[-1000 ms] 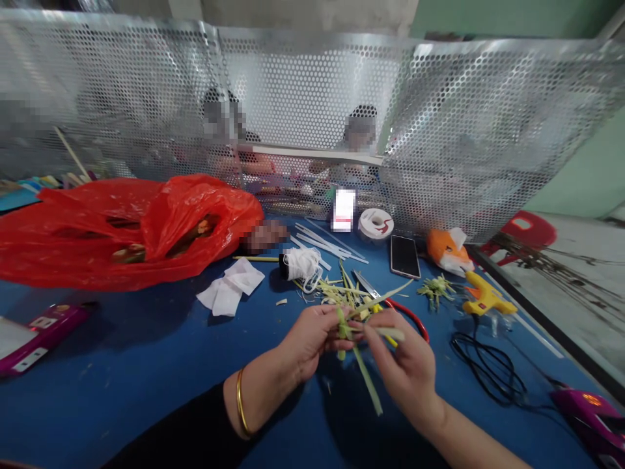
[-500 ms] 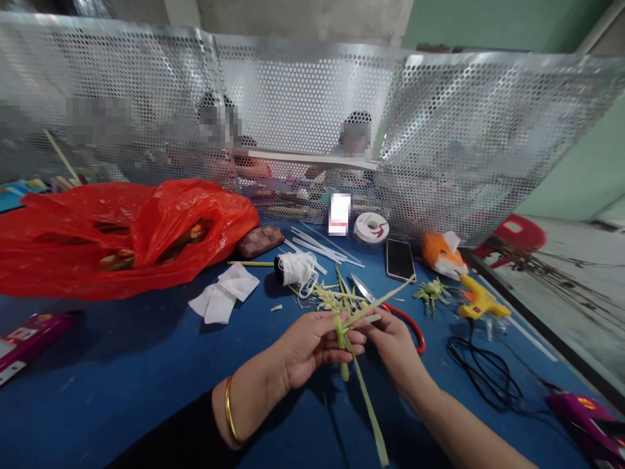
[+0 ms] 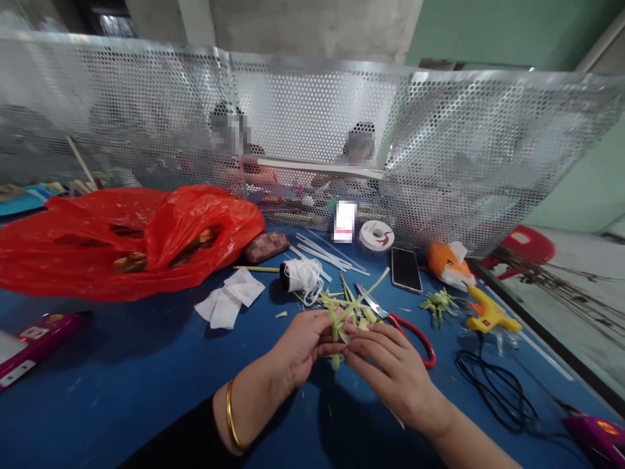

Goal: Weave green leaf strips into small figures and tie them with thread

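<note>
Between finger and thumb, my left hand (image 3: 303, 345) grips a short green stem piece (image 3: 335, 339) with pale leaf strips crossing it. My right hand (image 3: 395, 371) is closed at the strips, its fingertips touching them just right of the stem. One strip (image 3: 378, 281) sticks out up and to the right; the end of another shows below my right hand. Red-handled scissors (image 3: 415, 332) lie partly open beyond my right hand. Green and yellow trimmings and a spool of white thread (image 3: 303, 277) are just past my hands on the blue table (image 3: 273, 417).
A red plastic bag (image 3: 205, 215) fills the back left, near white tissues (image 3: 229, 298). White sticks, a ribbon roll (image 3: 376, 236) and a phone (image 3: 406, 269) lie at the back. A yellow glue gun (image 3: 491, 314) with a black cord is right. People sit behind the perforated metal screen (image 3: 312, 98).
My right hand has turned palm down and its fingers now cover part of the strips. The long strip that hung below the stem is mostly hidden. The view has shifted slightly.
</note>
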Available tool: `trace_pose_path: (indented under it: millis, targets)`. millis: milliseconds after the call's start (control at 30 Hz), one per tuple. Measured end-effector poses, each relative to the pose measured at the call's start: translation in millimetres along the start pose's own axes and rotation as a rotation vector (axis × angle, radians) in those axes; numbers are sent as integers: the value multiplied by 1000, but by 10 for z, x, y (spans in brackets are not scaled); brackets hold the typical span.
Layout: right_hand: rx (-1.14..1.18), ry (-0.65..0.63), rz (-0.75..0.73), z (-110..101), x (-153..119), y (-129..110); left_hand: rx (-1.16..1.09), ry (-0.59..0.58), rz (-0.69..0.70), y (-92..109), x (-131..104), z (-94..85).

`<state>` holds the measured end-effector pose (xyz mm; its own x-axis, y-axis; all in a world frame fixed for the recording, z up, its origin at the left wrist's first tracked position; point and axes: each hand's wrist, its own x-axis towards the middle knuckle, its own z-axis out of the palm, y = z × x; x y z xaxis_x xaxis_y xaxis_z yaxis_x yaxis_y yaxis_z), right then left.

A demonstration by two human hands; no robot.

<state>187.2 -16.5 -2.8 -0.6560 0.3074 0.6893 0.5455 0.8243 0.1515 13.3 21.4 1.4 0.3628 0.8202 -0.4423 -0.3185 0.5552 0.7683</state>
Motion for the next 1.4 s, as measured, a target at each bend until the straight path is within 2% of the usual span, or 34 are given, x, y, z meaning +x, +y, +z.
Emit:
trace_pose_path:
  millis: [167,300,367,400,500,567,833,1000,1100,1200,1267,1333,1400]
  targets:
    - [98,41,120,-27,-36,75,166,39,47,-27,-10,64]
    - [434,72,489,-31,-24,76,249,11,48,-29,-45,91]
    - [474,104,606,-42,-10,71,304,-36,48,-44,-67,100]
    - [420,123,599,-50,-5,70,334,-62,44,-55,-79,105]
    - [165,160,457,-67,-1,75,415,-120,28,-85,-102,121]
    - [81,163,428,-60,-8,83,442,-154,11,-93,-105,125]
    - [173,110,636,32,-45,106,397,-257,-64,-79,-100,104]
    - [162,81,533,43,-51,71,455,-294,-76,-122,-111,133]
    - [-27,213,517,19,-94,72,388,-218,-43,-105,-101,145]
    - [-116,488,696,10,-131,98,272,-77,25,-49,-95,141]
    - [75,603,945,26,-122,119,230,-30,52,-25,-93,133]
    - [449,567,1200,52,-88,132,219,-39,45,-32,-89,122]
    - [819,455,1324,72,-48,128,216,-81,7,-62,-77,108]
